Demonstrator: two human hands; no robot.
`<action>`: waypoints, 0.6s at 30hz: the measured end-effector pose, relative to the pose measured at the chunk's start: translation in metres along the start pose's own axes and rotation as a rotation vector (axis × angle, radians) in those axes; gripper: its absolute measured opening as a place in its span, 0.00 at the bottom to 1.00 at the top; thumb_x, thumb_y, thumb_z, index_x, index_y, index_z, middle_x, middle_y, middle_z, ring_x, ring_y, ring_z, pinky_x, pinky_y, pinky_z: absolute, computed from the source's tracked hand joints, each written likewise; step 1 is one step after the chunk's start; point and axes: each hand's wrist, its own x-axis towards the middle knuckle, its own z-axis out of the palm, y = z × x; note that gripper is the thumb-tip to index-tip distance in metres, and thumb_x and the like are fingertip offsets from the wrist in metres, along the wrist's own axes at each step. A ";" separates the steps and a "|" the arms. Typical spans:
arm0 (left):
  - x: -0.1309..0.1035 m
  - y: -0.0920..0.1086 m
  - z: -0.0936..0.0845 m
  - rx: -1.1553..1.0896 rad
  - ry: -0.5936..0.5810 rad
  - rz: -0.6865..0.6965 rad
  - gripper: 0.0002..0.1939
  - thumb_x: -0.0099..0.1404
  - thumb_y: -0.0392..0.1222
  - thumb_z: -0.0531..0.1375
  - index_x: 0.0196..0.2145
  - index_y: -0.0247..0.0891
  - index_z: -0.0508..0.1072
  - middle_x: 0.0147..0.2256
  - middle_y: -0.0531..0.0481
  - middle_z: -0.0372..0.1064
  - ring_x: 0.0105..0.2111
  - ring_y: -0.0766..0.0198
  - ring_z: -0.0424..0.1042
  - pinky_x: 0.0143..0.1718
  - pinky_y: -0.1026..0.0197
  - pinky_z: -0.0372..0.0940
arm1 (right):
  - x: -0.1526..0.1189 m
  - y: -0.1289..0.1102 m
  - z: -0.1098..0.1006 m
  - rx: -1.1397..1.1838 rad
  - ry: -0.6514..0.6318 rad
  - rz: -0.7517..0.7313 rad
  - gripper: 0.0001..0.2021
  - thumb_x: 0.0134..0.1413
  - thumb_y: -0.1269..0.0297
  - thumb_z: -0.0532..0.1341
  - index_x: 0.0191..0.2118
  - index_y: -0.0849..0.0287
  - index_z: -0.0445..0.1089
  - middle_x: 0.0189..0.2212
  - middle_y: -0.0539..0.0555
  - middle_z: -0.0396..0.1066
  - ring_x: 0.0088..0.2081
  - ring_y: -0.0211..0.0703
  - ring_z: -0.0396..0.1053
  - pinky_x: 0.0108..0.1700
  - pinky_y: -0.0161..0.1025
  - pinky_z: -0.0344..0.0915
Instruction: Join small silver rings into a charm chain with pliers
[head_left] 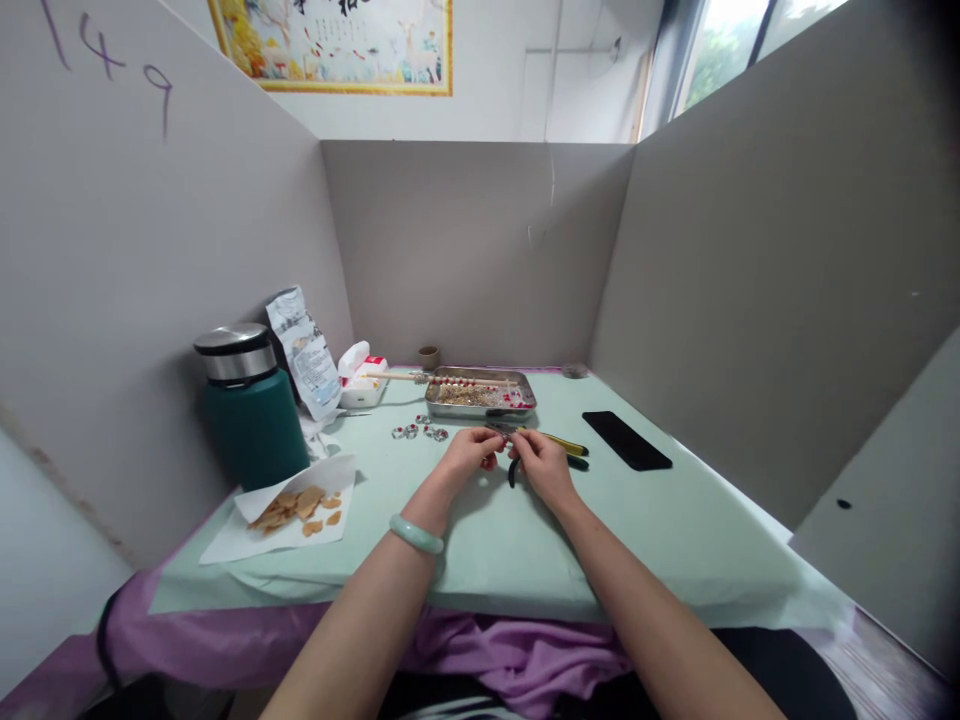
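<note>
Over the middle of the table, my left hand point(469, 455) and my right hand point(541, 462) meet at the fingertips, both closed in a pinch. What they pinch is too small to make out; a bit of red shows at my left fingers. Pliers with yellow and black handles point(568, 445) lie just behind my right hand, and another black-handled tool lies partly hidden under it. Left of my hands are several small silver rings with red parts point(411, 432). Behind them, a metal tray point(484, 410) holds gold-coloured and red small pieces, with a thin rod point(476, 381) of beads or rings across it.
A black phone point(627, 440) lies to the right. On the left are a green flask point(256, 430), a silver pouch point(306, 352), a tissue pack point(363, 376) and chips point(306, 502) on white paper. A small brown cup point(429, 357) stands at the back. Grey partitions point(480, 250) enclose the table.
</note>
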 end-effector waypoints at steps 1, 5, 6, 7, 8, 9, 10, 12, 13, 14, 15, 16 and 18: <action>0.000 0.000 0.000 -0.004 0.003 -0.009 0.11 0.51 0.45 0.61 0.26 0.32 0.70 0.19 0.53 0.63 0.17 0.73 0.59 0.20 0.67 0.54 | 0.000 0.000 0.000 -0.003 -0.004 0.001 0.14 0.55 0.54 0.54 0.31 0.59 0.69 0.22 0.50 0.70 0.23 0.39 0.66 0.27 0.34 0.60; -0.001 0.000 0.003 0.006 -0.014 -0.008 0.10 0.53 0.44 0.60 0.27 0.32 0.69 0.21 0.52 0.64 0.17 0.72 0.61 0.19 0.67 0.55 | -0.001 0.000 -0.001 -0.041 0.001 -0.020 0.13 0.55 0.55 0.54 0.30 0.59 0.69 0.22 0.51 0.71 0.24 0.39 0.67 0.28 0.34 0.60; -0.001 0.000 0.003 0.016 -0.009 -0.004 0.10 0.54 0.43 0.59 0.28 0.32 0.69 0.22 0.51 0.65 0.17 0.72 0.61 0.19 0.67 0.55 | -0.001 0.000 -0.001 -0.056 0.013 -0.023 0.14 0.55 0.55 0.53 0.30 0.59 0.69 0.23 0.51 0.71 0.24 0.40 0.67 0.28 0.34 0.60; -0.001 0.001 0.003 0.035 0.007 0.001 0.09 0.54 0.43 0.59 0.29 0.32 0.69 0.24 0.50 0.66 0.17 0.72 0.62 0.19 0.67 0.56 | -0.001 0.000 -0.001 -0.072 0.029 -0.023 0.14 0.55 0.55 0.53 0.31 0.59 0.69 0.23 0.51 0.71 0.25 0.40 0.67 0.29 0.35 0.60; 0.000 0.002 0.000 0.065 0.038 0.004 0.09 0.54 0.41 0.59 0.31 0.32 0.69 0.26 0.49 0.67 0.18 0.72 0.63 0.20 0.67 0.56 | -0.001 0.001 -0.002 -0.087 0.051 -0.021 0.14 0.55 0.55 0.53 0.31 0.59 0.69 0.23 0.52 0.72 0.25 0.41 0.68 0.29 0.35 0.61; 0.002 0.004 -0.003 0.105 0.084 0.005 0.08 0.54 0.40 0.58 0.32 0.33 0.70 0.27 0.48 0.68 0.18 0.71 0.63 0.20 0.66 0.57 | 0.000 0.002 -0.002 -0.097 0.070 -0.018 0.14 0.55 0.55 0.53 0.32 0.59 0.69 0.24 0.52 0.72 0.26 0.41 0.68 0.30 0.36 0.61; 0.004 0.006 -0.009 0.155 0.139 0.004 0.07 0.55 0.39 0.58 0.32 0.33 0.70 0.28 0.48 0.68 0.19 0.70 0.64 0.20 0.66 0.58 | 0.000 0.002 -0.002 -0.102 0.088 -0.016 0.14 0.55 0.55 0.52 0.33 0.59 0.69 0.24 0.52 0.72 0.26 0.42 0.69 0.30 0.36 0.61; 0.010 0.010 -0.024 0.280 0.265 -0.002 0.06 0.54 0.36 0.58 0.31 0.34 0.71 0.28 0.48 0.69 0.20 0.68 0.65 0.22 0.65 0.59 | 0.000 0.003 -0.002 -0.108 0.104 -0.020 0.13 0.55 0.56 0.52 0.35 0.59 0.68 0.25 0.53 0.73 0.27 0.42 0.69 0.31 0.37 0.62; 0.013 0.012 -0.033 0.347 0.319 0.000 0.05 0.53 0.35 0.58 0.30 0.35 0.71 0.27 0.48 0.69 0.22 0.67 0.66 0.24 0.65 0.59 | 0.000 0.004 -0.002 -0.114 0.105 -0.027 0.13 0.56 0.57 0.51 0.35 0.59 0.68 0.26 0.53 0.73 0.27 0.43 0.70 0.31 0.37 0.62; 0.017 0.014 -0.042 0.418 0.362 -0.007 0.04 0.52 0.34 0.58 0.29 0.36 0.72 0.26 0.48 0.69 0.24 0.64 0.68 0.27 0.64 0.60 | 0.000 0.004 -0.002 -0.123 0.104 -0.037 0.12 0.56 0.58 0.51 0.36 0.59 0.67 0.26 0.53 0.73 0.28 0.43 0.70 0.32 0.37 0.62; 0.021 0.014 -0.051 0.480 0.411 -0.018 0.04 0.50 0.31 0.59 0.26 0.36 0.72 0.24 0.47 0.69 0.28 0.61 0.69 0.30 0.63 0.60 | -0.001 0.003 -0.001 -0.136 0.098 -0.049 0.11 0.56 0.59 0.51 0.36 0.58 0.67 0.26 0.52 0.73 0.28 0.43 0.70 0.32 0.37 0.61; 0.024 0.014 -0.058 0.527 0.441 -0.033 0.05 0.47 0.29 0.60 0.22 0.36 0.70 0.24 0.46 0.69 0.32 0.58 0.70 0.33 0.62 0.60 | -0.002 0.003 -0.001 -0.153 0.090 -0.061 0.11 0.56 0.60 0.51 0.36 0.58 0.67 0.26 0.52 0.73 0.29 0.42 0.70 0.32 0.36 0.61; 0.030 0.011 -0.069 0.509 0.460 -0.043 0.09 0.43 0.25 0.61 0.17 0.36 0.67 0.25 0.44 0.69 0.39 0.53 0.69 0.37 0.61 0.59 | -0.003 0.002 -0.001 -0.190 0.076 -0.083 0.10 0.56 0.61 0.51 0.36 0.58 0.67 0.27 0.51 0.73 0.29 0.42 0.70 0.33 0.36 0.61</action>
